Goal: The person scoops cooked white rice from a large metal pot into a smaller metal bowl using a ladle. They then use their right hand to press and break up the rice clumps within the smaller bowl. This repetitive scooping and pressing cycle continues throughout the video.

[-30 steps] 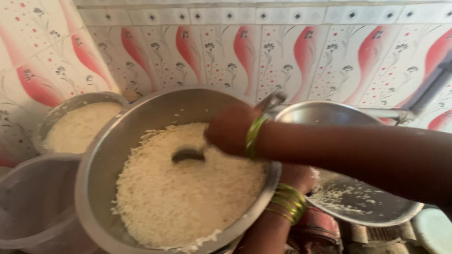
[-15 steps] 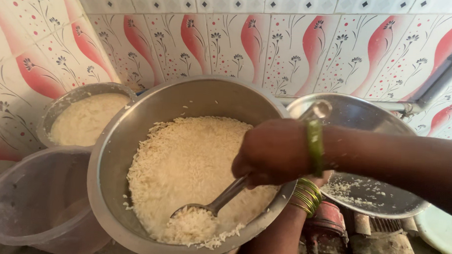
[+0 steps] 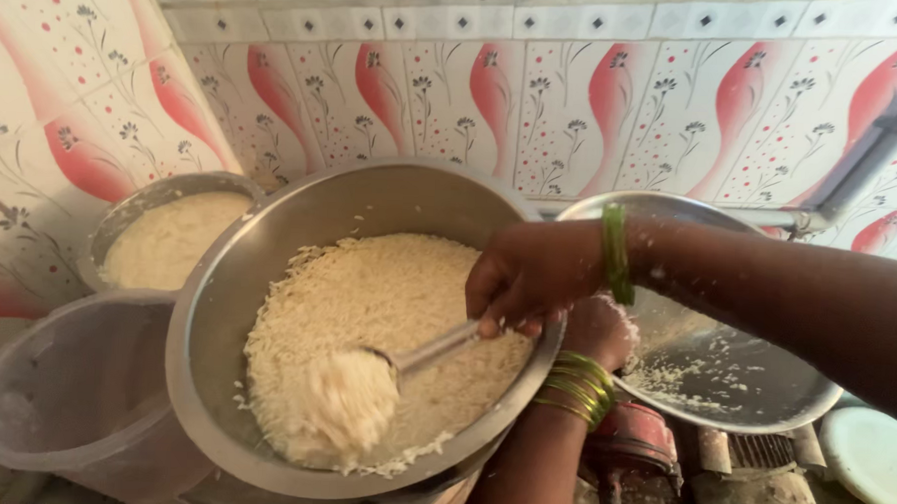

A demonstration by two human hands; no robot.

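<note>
A big steel bowl (image 3: 270,246) tilted toward me holds a heap of soaked white rice (image 3: 387,300). My right hand (image 3: 532,275), with a green bangle at the wrist, grips a metal spoon (image 3: 435,349) whose head is piled with rice near the bowl's lower rim. My left hand (image 3: 595,332), wearing several gold bangles, holds the bowl's right edge from below and is partly hidden behind the right hand.
A smaller steel vessel (image 3: 166,234) with white contents sits at the back left. A translucent plastic tub (image 3: 66,398) stands at the front left. A wide steel plate (image 3: 752,377) with rice scraps lies to the right. Patterned red-and-white tiles cover the wall.
The right hand has drawn the spoon through the rice from the bowl's middle toward its near rim and now lifts a heaped spoonful. The view has shifted slightly.
</note>
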